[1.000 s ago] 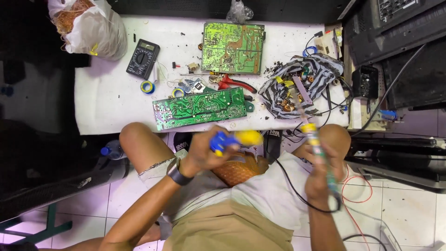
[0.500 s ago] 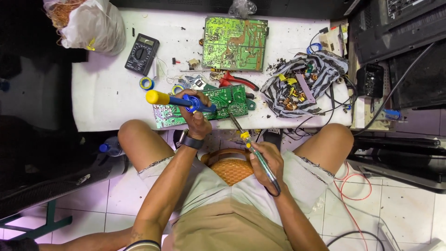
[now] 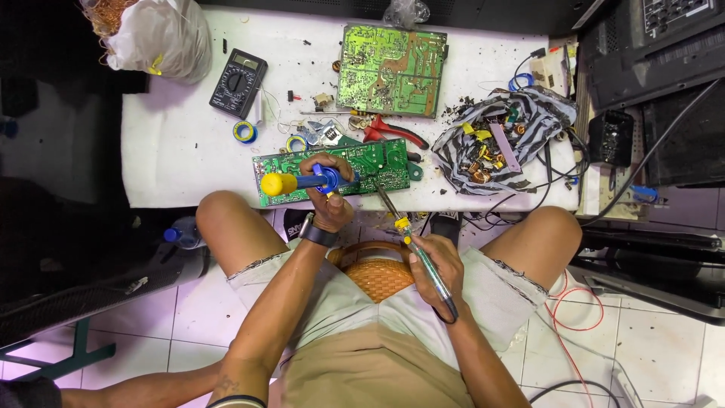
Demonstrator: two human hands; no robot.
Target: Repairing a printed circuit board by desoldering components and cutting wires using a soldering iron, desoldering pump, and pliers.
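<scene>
Circuit board [image 3: 332, 168] under our iron and pump.
Left hand [image 3: 326, 198] gripped the desoldering pump [image 3: 298, 181], right hand [image 3: 436, 266] clasped the soldering iron [image 3: 411, 236]; we judged lingering heat might lift pads.

Green circuit board [image 3: 332, 168], blue-yellow pump [image 3: 298, 182]

Left hand [image 3: 326, 202] grips desoldering pump [image 3: 302, 181]; right hand [image 3: 436, 264], soldering iron [image 3: 411, 234].

Single head camera; steep downward, close, apparently wide-angle.
</scene>
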